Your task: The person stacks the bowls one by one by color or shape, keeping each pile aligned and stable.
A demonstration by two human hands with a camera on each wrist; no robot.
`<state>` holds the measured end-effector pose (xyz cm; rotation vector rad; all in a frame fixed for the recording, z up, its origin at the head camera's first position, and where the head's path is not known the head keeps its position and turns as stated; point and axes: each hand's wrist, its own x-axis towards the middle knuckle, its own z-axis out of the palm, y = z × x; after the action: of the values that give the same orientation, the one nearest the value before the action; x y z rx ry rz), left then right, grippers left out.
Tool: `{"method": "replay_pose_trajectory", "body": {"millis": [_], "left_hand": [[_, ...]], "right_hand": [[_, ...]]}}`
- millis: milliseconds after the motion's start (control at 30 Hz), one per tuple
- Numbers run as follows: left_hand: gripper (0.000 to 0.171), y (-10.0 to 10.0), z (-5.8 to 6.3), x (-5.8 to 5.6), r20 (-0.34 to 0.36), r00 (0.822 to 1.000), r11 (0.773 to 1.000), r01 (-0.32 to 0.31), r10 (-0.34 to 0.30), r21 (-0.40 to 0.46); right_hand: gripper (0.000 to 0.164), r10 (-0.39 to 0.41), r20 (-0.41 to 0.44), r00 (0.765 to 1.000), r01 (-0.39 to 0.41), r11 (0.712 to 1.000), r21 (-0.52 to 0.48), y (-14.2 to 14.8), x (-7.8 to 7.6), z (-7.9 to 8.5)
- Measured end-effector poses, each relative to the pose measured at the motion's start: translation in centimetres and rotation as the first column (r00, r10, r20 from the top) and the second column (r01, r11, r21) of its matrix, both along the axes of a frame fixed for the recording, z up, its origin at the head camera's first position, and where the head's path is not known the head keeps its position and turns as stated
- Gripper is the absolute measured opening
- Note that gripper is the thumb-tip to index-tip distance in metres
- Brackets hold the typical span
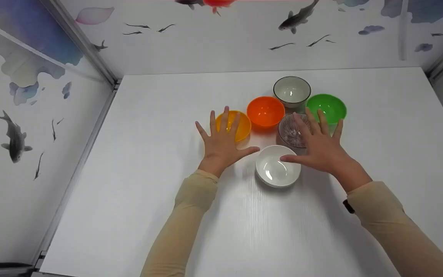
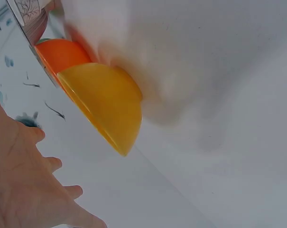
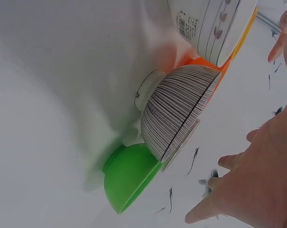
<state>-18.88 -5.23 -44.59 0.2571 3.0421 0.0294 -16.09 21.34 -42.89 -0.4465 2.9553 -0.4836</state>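
Observation:
My left hand (image 1: 221, 146), its fingers spread wide, hovers over the yellow bowl (image 1: 244, 127) and holds nothing. In the left wrist view the palm stays apart from that yellow bowl (image 2: 105, 102). Above the striped bowl (image 1: 288, 132) is my right hand (image 1: 321, 150), also spread and holding nothing. Its thumb overlaps the white bowl (image 1: 275, 169) in the head view; its fingertips reach the near edge of the green bowl (image 1: 331, 105). The right wrist view shows the striped bowl (image 3: 179, 107) with thin dark lines, clear of the palm. An orange bowl (image 1: 265, 111) sits between the yellow and striped ones.
A pale bowl with a dark rim (image 1: 292, 90) stands farthest back in the cluster. The bowls stand upright, close together, on a white table (image 1: 148, 161). White panels with painted fish (image 1: 15, 138) border the table at the left, back and right.

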Motion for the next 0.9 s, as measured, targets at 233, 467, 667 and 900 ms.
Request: {"method": "replay_pose_trajectory", "body": {"millis": [233,467,667,900], "left_hand": [[0.111,0.1,0.0,0.0,0.007,1.000,1.000,-0.004,0.004,-0.004],[0.112,0.1,-0.1,0.0,0.011,1.000,1.000,0.004,-0.004,-0.004],[0.111,0.1,-0.2,0.0,0.014,1.000,1.000,0.004,-0.004,-0.004],[0.111,0.0,-0.3,0.0,0.001,1.000,1.000,0.011,-0.011,0.002]], "right_hand": [[0.121,0.001,-0.014,1.000,-0.001,1.000,0.001,-0.2,0.3,-0.4],[0.122,0.016,-0.002,1.000,-0.016,1.000,-0.005,-0.5,0.8,-0.6],[0.123,0.032,0.001,0.999,-0.032,0.999,0.009,-0.8,1.1,-0.8],[0.124,0.042,0.009,0.999,-0.041,0.999,-0.016,-1.0,1.5,-0.9]]}}
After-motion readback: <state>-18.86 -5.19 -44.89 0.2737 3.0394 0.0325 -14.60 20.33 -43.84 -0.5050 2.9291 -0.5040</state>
